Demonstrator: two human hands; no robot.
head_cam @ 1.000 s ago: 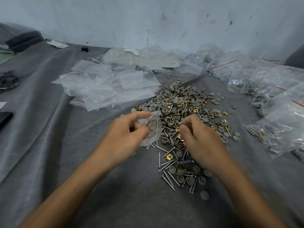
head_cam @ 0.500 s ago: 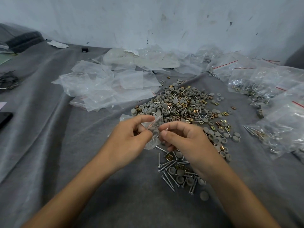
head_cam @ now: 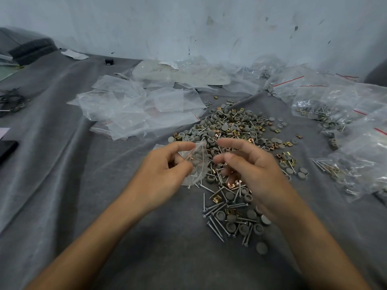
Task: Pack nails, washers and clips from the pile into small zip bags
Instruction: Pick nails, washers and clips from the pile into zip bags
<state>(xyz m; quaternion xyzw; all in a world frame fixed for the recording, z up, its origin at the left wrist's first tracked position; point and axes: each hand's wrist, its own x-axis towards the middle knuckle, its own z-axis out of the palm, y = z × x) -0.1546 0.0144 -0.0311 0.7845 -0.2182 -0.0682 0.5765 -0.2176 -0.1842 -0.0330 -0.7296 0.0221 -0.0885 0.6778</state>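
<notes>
two hands, then one bag, listed by size.

1. your right hand (head_cam: 247,164): half a second back its fingertips meet at the bag mouth. now it hangs just beside the bag, apart from it, with fingers spread, loosely curved and holding nothing visible. judgement: the piece has gone in, and this hand is free for the next pick.
2. your left hand (head_cam: 165,164): unchanged. thumb and forefinger pinch the top edge of the bag and hold it up off the cloth.
3. small zip bag (head_cam: 198,162): between your hands, above the near edge of the pile, mouth not yet sealed. small parts show dimly through the plastic, but you cannot count them from here.

room to move, largest first.

4. grey cloth (head_cam: 83,185): bare and rumpled along your left and near side, the widest open ground.
5. filled bags (head_cam: 345,122): these crowd the right edge, so keep your right elbow in.
6. empty bags (head_cam: 136,109): a heap beyond your left hand, well apart from it.
7. pile (head_cam: 236,126): directly under and beyond your right hand, with loose nails (head_cam: 217,210) trailing toward you.
8. dark flat object (head_cam: 6,149): sits at the far left edge, clear of your reach.
</notes>
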